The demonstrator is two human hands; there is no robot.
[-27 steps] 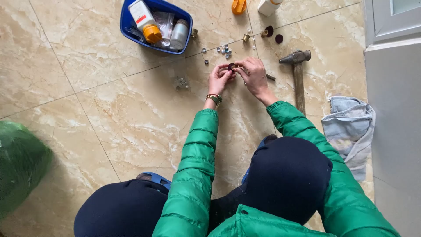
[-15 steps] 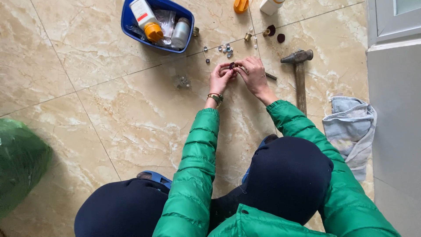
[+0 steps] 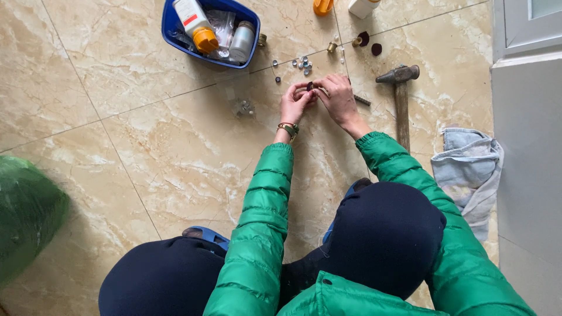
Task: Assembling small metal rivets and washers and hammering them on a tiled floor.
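Left hand [image 3: 294, 103] and right hand [image 3: 338, 99] stayed pinched together on 1 small dark fitting [image 3: 309, 86] | no shift since earlier | hammer [image 3: 401, 96] untouched on floor [image 3: 146, 146]

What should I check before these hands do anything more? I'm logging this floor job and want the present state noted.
1. Both hands on the small part: ok; left hand and right hand meet over it.
2. Grip by the fingers: cannot tell, too small.
3. Hammer apart from the hands: ok, on the tiles to the right.
4. Loose metal bits within reach: ok, just beyond the hands.
5. Blue tub upright: ok.
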